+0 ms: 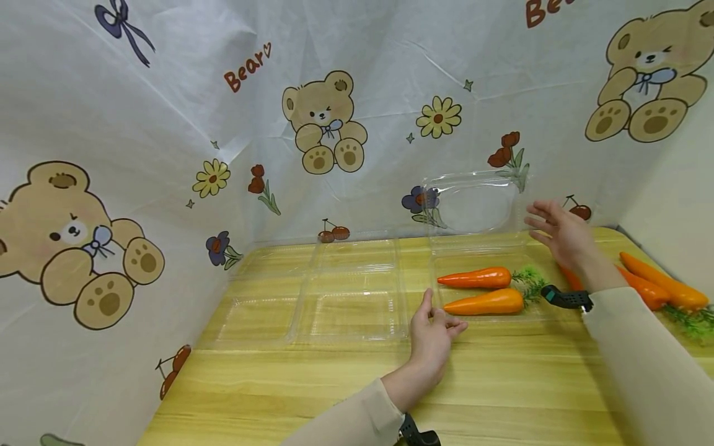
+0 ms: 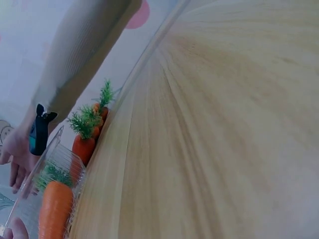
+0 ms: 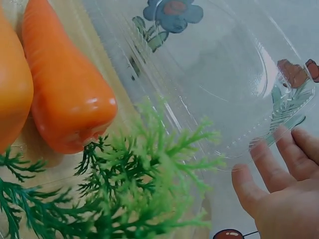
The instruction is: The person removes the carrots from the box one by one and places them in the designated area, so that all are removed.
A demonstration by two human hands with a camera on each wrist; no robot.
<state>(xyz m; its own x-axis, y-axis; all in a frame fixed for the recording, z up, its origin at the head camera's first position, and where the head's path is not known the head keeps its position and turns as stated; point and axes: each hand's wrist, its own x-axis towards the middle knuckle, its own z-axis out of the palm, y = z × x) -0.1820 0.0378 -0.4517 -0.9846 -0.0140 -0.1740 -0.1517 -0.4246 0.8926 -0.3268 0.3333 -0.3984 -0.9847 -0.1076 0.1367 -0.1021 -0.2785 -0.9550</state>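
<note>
A clear plastic clamshell box (image 1: 535, 319) stands with its lid (image 1: 474, 207) raised against the backdrop. Inside lie two toy carrots, a redder one (image 1: 474, 278) behind and an orange one (image 1: 486, 302) in front, their green tops (image 3: 134, 184) at the right end. My left hand (image 1: 431, 344) is at the box's front left corner, thumb and fingers spread; whether it touches the rim I cannot tell. My right hand (image 1: 570, 243) is beside the lid's right edge. In the right wrist view its extended fingertips (image 3: 259, 149) are at the lid's edge.
Two more clear boxes, one in the middle (image 1: 357, 337) and one at the left (image 1: 253, 339), stand open on the wooden table (image 1: 334, 390). Several loose carrots (image 1: 661, 282) lie at the right, partly behind my right arm. A bear-print sheet (image 1: 379, 56) hangs behind.
</note>
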